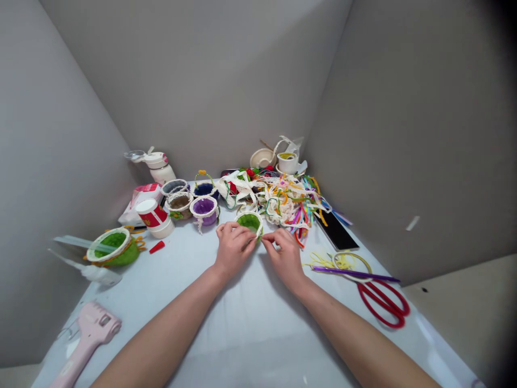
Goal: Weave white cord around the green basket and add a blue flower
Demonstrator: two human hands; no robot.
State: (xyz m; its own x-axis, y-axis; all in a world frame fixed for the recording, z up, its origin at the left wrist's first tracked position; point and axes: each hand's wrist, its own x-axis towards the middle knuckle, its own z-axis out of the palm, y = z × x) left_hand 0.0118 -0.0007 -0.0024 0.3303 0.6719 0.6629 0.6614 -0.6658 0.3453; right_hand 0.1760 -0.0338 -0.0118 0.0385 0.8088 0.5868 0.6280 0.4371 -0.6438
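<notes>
A small green basket (249, 220) with a white braided rim stands at the middle of the table. My left hand (235, 245) grips its near side, fingers closed on the rim. At the basket's near right edge, my right hand (284, 252) pinches with thumb and forefinger, close to the left fingertips. What lies in that pinch is too small to make out. Just behind the basket spreads a tangled heap of white lace trim and coloured strips (283, 207).
Several small baskets, one of them purple (204, 209), stand back left. A larger green basket (115, 248) and a pink glue gun (91, 334) lie left. On the right are a phone (337, 231), a purple pen-like stick (355, 274) and red-handled scissors (383, 303).
</notes>
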